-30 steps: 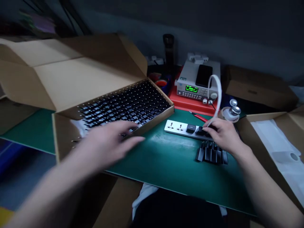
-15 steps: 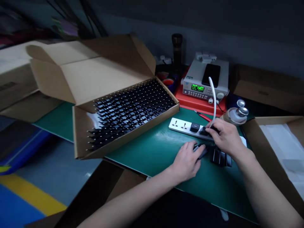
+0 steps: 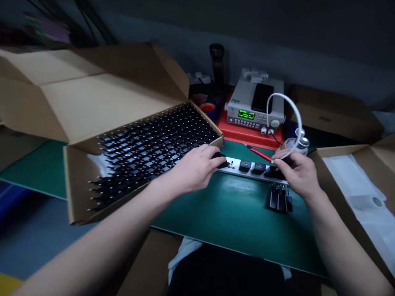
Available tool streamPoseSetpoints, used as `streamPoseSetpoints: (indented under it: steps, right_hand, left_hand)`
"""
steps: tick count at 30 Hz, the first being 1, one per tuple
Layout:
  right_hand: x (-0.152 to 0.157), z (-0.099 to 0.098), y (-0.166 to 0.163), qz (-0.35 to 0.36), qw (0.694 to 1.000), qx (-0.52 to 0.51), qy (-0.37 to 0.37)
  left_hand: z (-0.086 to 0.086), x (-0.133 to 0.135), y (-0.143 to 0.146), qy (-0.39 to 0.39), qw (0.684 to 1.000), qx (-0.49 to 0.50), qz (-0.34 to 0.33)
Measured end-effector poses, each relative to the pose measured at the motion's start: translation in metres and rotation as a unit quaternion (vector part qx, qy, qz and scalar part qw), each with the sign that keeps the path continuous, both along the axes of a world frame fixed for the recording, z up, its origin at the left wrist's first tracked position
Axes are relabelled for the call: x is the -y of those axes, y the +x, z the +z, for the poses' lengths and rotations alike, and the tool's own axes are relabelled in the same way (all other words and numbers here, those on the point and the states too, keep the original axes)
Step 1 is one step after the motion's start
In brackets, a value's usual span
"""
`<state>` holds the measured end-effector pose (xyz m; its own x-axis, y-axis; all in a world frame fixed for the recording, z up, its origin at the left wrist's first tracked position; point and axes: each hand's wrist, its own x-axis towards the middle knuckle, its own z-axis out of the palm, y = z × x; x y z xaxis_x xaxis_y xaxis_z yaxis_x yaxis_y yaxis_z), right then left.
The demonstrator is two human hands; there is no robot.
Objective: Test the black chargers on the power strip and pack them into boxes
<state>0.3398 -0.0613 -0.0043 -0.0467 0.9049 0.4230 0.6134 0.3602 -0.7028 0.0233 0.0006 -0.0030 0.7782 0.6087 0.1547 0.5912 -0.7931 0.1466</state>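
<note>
- A green work mat (image 3: 234, 218) covers the bench, a dark grey wall (image 3: 216, 24) rises behind, and a blue-grey floor (image 3: 37, 242) shows at lower left.
- An open cardboard box (image 3: 77, 185) on the mat holds rows of small black parts (image 3: 154, 160) with metal pins.
- A second cardboard box (image 3: 342, 164), lined with white sheet, sits at right.
- Beyond the mat, a bench meter (image 3: 247, 121) with a green display stands on a red tray (image 3: 230, 137), with a phone (image 3: 262, 98) on top and a dark bottle (image 3: 217, 61) behind.
- A red-handled tool (image 3: 259, 153) lies just behind a white power strip (image 3: 249, 167), whose sockets carry black parts.
- A small stack of black parts (image 3: 279, 199) lies just in front of the strip.
- The left hand (image 3: 194, 168) has its fingers (image 3: 210, 158) curled closed on a black part (image 3: 219, 156) at the strip's left end.
- The right hand (image 3: 296, 174) has its fingertips (image 3: 276, 162) drawn close together over the strip, beside a white cable (image 3: 299, 123); I cannot tell what they grip.
- That hand hides the strip's right end, and the pins in the box are too blurred to make out singly.
</note>
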Motion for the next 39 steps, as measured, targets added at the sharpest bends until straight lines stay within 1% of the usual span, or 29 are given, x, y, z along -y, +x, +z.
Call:
streamPoseSetpoints:
  steps: [2, 5, 8, 11, 15, 18, 21, 23, 27, 29, 32, 34, 37, 39]
  right_hand:
    - [0.005, 0.003, 0.012, -0.015, 0.999, -0.042, -0.013]
    - [0.010, 0.006, 0.019, 0.002, 0.998, -0.036, -0.046]
    - [0.009, 0.006, 0.010, 0.007, 0.998, -0.022, -0.054]
    - [0.003, 0.003, -0.009, 0.022, 0.999, 0.028, -0.034]
    - [-0.005, -0.003, -0.026, 0.033, 0.983, 0.178, -0.011]
    - [-0.007, -0.005, -0.028, 0.029, 0.972, 0.235, -0.010]
    - [-0.007, -0.006, -0.026, 0.037, 0.972, 0.233, 0.000]
    - [-0.007, -0.006, -0.025, 0.039, 0.972, 0.233, 0.006]
    - [-0.007, -0.007, -0.025, 0.042, 0.972, 0.230, 0.012]
    - [-0.007, -0.008, -0.025, 0.046, 0.973, 0.224, 0.017]
    - [-0.006, -0.008, -0.024, 0.049, 0.975, 0.216, 0.020]
    - [-0.005, -0.007, -0.024, 0.054, 0.976, 0.212, 0.017]
    - [-0.004, -0.005, -0.024, 0.069, 0.976, 0.205, 0.011]
    - [-0.004, -0.005, -0.026, 0.074, 0.976, 0.203, 0.013]
  left_hand:
    - [0.014, -0.014, 0.017, -0.006, 0.997, -0.063, -0.036]
    - [0.031, -0.023, 0.043, -0.019, 0.989, -0.122, -0.085]
    - [0.042, -0.027, 0.060, -0.025, 0.980, -0.165, -0.110]
    - [0.044, -0.032, 0.061, -0.042, 0.980, -0.152, -0.122]
    - [0.040, -0.040, 0.051, -0.082, 0.981, -0.123, -0.124]
    - [0.034, -0.042, 0.052, -0.087, 0.981, -0.127, -0.120]
    - [0.028, -0.041, 0.057, -0.097, 0.981, -0.119, -0.119]
    - [0.026, -0.042, 0.056, -0.097, 0.983, -0.116, -0.103]
    - [0.022, -0.043, 0.037, -0.065, 0.990, -0.117, -0.049]
    - [0.019, -0.042, 0.026, -0.063, 0.991, -0.115, -0.029]
    - [0.009, -0.037, 0.018, -0.067, 0.989, -0.127, -0.021]
    - [0.003, -0.034, 0.018, -0.058, 0.988, -0.137, -0.031]
    - [-0.003, -0.027, 0.026, -0.035, 0.988, -0.147, -0.027]
    - [-0.005, -0.021, 0.037, -0.022, 0.992, -0.120, -0.025]
